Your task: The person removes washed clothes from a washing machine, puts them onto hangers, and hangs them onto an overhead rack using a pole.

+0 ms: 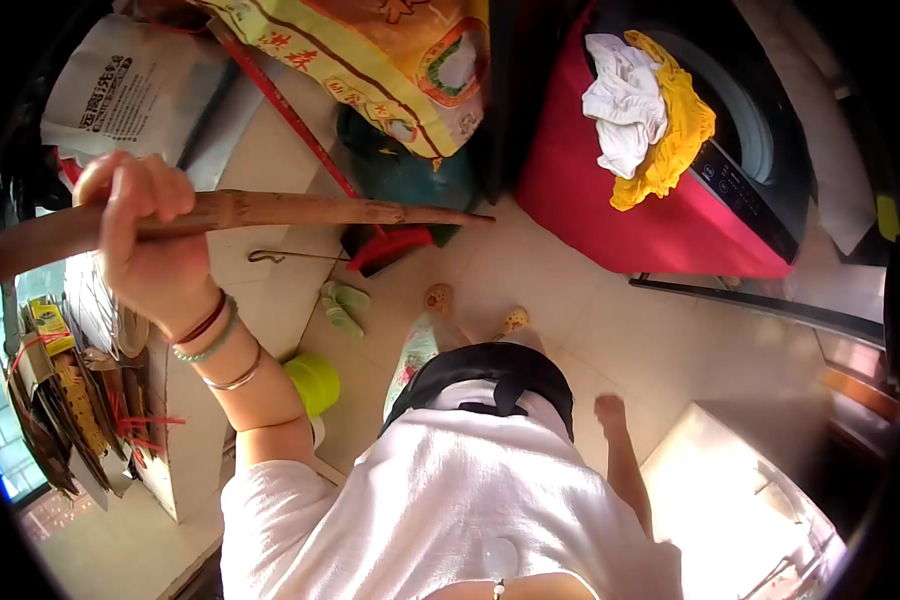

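Observation:
My left hand point(152, 225) is raised on the left, its fingers wrapped round a brown bamboo pole point(300, 209). The pole runs from the left edge to a narrow tip near the middle, passing above the floor and a red dustpan point(395, 248). On the right, my right hand point(608, 408) hangs low beside my body, away from the pole. Its fingers are mostly hidden from above.
A pink-covered washing machine point(590, 225) at the upper right bears white cloth point(625, 100) and yellow cloth point(678, 115). A yellow printed sack point(370, 60), green slippers point(344, 307), a lime bucket point(313, 383) and stacked cardboard point(70, 390) stand around. A white box point(720, 490) is lower right.

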Available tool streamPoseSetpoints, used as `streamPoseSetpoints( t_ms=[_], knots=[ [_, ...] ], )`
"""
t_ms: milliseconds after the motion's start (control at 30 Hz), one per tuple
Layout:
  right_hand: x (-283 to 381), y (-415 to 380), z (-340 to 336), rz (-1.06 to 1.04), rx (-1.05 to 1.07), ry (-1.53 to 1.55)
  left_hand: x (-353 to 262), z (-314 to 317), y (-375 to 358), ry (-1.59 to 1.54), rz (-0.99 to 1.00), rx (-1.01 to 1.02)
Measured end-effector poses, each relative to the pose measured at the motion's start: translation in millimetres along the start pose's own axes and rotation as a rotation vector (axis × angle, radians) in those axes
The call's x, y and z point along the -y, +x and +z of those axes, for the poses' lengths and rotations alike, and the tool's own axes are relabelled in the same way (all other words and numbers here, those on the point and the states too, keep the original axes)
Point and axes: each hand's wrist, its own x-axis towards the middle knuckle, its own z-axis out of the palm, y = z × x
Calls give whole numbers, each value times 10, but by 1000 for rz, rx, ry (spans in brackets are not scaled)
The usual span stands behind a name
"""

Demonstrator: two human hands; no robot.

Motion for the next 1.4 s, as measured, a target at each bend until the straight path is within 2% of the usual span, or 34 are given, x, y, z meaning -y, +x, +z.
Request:
streamPoseSetpoints(
  t_ms=[33, 67, 100, 200, 233, 267, 333, 533, 633, 700, 800, 867, 900, 933, 967, 1000, 1033, 1133, 1267, 1300, 1400],
  knots=[
    [-268, -202, 45, 211, -91, 393, 128, 17, -50, 60, -5, -82],
    [-389, -414, -104, 383, 27, 598, 256, 37, -98, 120, -15, -162],
    [-623, -494, -162, 466, 97, 638, 367, 13, -134, 127, -18, -189],
    [-975, -531, -339, 387, 530, 865, 656, -8, -236, 196, -41, -214],
    [-1016, -531, -318, 481, 247, 724, 750, -7, -264, 214, -61, -246],
    [-812, -498, -332, 539, 99, 605, 840, -20, -284, 236, -77, -281],
    [-185, -453, -462, 462, -27, 629, 1025, -72, -318, 213, -105, -313],
    [1121, 144, -793, -5, -76, 590, 1562, -322, -405, 293, -195, -456],
    [1605, 248, -962, -118, -75, 476, 1792, -444, -464, 331, -238, -480],
    [1733, 316, -970, -179, -89, 411, 1961, -532, -523, 367, -295, -497],
    [1641, 450, -924, -124, -16, 486, 2203, -657, -652, 367, -321, -472],
    [1710, 360, -942, -108, 0, 417, 2309, -743, -689, 392, -347, -533],
    [1526, 463, -867, -134, 42, 554, 2277, -774, -648, 373, -400, -534],
    [1012, 790, -721, -347, -10, 204, 2284, -812, -617, 369, -407, -541],
    [1256, 576, -847, -458, -2, -9, 2309, -852, -575, 368, -411, -551],
    [1141, 669, -610, -106, 62, 590, 2338, -892, -507, 367, -406, -558],
    [1010, 773, -571, -112, 51, 538, 2375, -930, -465, 418, -411, -564],
    [1258, 736, -763, -151, 29, 343, 2416, -993, -430, 645, -454, -565],
    [1566, 780, -1085, -198, 22, 228, 2427, -1055, -474, 1018, -360, -549],
    [1616, 789, -1162, -208, 21, 207, 2363, -1055, -469, 1117, -505, -555],
    [1771, 858, -1394, -234, 10, 149, 2256, -997, -446, 1092, -496, -657]
  ],
)
